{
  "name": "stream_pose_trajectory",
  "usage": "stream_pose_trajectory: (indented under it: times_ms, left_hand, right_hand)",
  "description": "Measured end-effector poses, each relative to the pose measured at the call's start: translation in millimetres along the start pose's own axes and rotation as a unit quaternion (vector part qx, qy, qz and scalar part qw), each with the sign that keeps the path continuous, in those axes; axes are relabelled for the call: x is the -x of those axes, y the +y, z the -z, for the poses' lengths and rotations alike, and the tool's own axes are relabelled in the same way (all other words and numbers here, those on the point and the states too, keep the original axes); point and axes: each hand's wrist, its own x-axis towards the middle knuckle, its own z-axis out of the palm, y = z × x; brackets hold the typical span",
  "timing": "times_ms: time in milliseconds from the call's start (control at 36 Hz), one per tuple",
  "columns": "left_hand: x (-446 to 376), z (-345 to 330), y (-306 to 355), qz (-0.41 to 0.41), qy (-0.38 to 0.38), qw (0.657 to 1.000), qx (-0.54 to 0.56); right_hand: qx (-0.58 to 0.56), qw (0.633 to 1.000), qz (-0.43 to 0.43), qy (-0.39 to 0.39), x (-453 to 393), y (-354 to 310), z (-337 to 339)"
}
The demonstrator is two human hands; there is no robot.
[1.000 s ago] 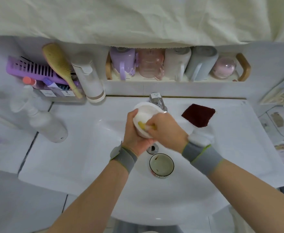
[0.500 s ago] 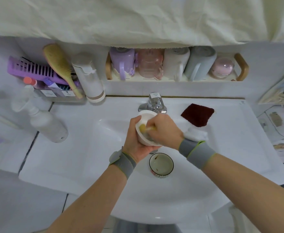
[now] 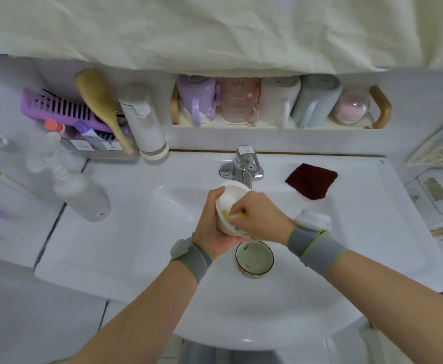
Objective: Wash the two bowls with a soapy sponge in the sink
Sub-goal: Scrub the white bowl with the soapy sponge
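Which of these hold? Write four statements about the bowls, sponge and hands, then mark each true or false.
1. The left hand holds the white bowl. True.
2. The right hand is empty. False: it grips a yellow sponge inside that bowl.
3. The patterned bowl sits in the sink. True.
4. The dark red cloth lies in the patterned bowl. False: it lies on the sink's rim beside the faucet.
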Motion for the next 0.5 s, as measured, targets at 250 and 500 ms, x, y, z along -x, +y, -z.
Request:
stream_pose_trajectory:
  times_ms: [250,500]
  left_hand:
    - [2.4,0.9,-3.0,0.015,-0.006,1.000,0.022]
    - [4.5,-4.7,1.2,0.029,0.010,1.000,0.006]
  right_hand:
    - [0.005,1.000,0.007,-0.003,-1.4,-3.0,-2.4]
    - [-0.011,1.000,-0.010,0.017,7.5,-4.3,-5.7]
